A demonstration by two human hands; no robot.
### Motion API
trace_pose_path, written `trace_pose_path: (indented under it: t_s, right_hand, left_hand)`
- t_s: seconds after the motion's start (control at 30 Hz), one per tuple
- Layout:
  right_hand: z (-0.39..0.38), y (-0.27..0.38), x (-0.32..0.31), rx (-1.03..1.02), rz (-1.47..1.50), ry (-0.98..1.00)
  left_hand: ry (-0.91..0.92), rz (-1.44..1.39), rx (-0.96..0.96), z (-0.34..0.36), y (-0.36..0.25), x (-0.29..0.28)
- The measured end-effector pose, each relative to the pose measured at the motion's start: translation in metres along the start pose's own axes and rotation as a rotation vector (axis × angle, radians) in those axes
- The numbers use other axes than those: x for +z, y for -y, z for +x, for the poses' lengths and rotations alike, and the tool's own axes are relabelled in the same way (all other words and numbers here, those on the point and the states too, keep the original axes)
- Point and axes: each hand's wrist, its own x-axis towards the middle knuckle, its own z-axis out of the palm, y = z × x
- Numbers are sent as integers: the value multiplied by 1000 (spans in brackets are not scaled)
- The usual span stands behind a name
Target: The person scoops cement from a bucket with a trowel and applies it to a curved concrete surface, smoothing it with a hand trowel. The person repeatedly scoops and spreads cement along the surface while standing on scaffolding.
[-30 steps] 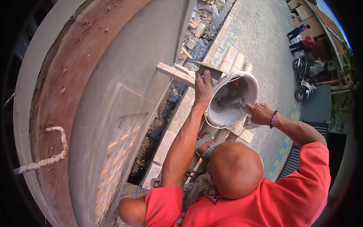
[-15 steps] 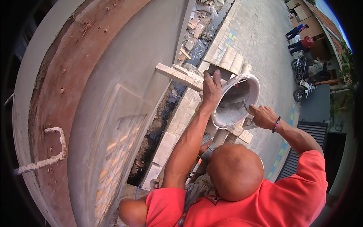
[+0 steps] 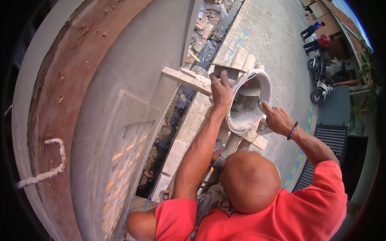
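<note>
My left hand [image 3: 222,90] is closed round a dark, flat rectangular plastering trowel [image 3: 233,74], held at the left rim of the bucket. The white bucket [image 3: 267,85] is smeared with grey, and its mouth faces me. Closed round a small handle at the bucket's right rim is my right hand [image 3: 278,119]. What looks like a trowel blade [image 3: 250,92] lies inside the bucket, above some grey mortar [image 3: 237,105]. Part of that handle is hidden by my fingers.
A wooden beam [image 3: 187,80] runs from the grey plastered wall [image 3: 132,68] to the bucket's support. Below lies a ditch [image 3: 161,140] with dark water. Rubble [image 3: 203,32] is heaped farther along. Two people and a parked motorcycle [image 3: 319,86] are across the paved lane [image 3: 277,44].
Both hands have shifted slightly left in the picture. The trowel blade in the bucket has moved up toward its far side, and more of it shows.
</note>
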Motion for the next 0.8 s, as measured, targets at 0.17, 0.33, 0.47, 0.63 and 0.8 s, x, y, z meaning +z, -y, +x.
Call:
trace_pose_path:
  t_s: [0.17,0.33,0.47,0.63,0.8]
  right_hand:
    - [17,-14,22,-13,-184,-141]
    - [10,-13,55,-15,-159,-54]
    - [18,-12,47,-38,-104,129]
    - [10,-7,33,9,-5,258]
    - [7,-4,28,16,190,430]
  left_hand:
    - [-6,37,93,-12,-21,19]
    - [27,48,40,-19,-29,13]
    - [128,-21,21,-28,-34,11]
    - [168,-27,133,-36,-32,13]
    - [184,-102,173,-40,-24,14]
